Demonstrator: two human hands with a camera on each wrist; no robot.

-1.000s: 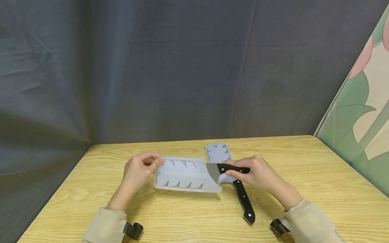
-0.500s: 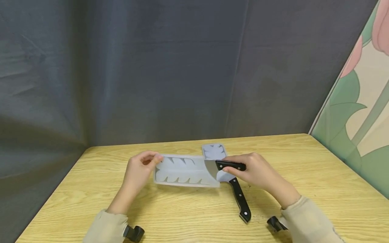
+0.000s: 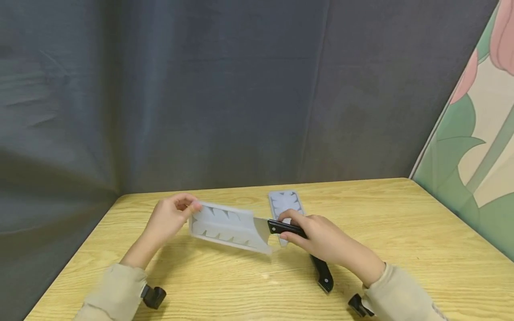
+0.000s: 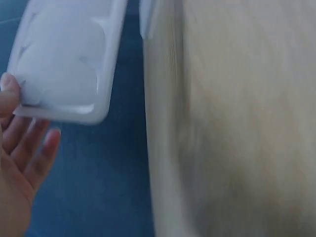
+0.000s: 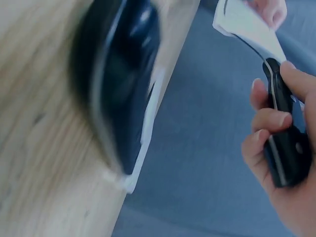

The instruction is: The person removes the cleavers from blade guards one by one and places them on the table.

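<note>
Grey curtain (image 3: pixel 201 89) behind wooden table (image 3: pixel 401 232)

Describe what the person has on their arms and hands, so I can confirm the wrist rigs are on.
Both hands are bare: no gloves on the left hand or the right hand. Each forearm wears a loose beige sleeve ending at the wrist. Below each cuff sits a small black device, one on the left and one on the right. No cables show.
</note>
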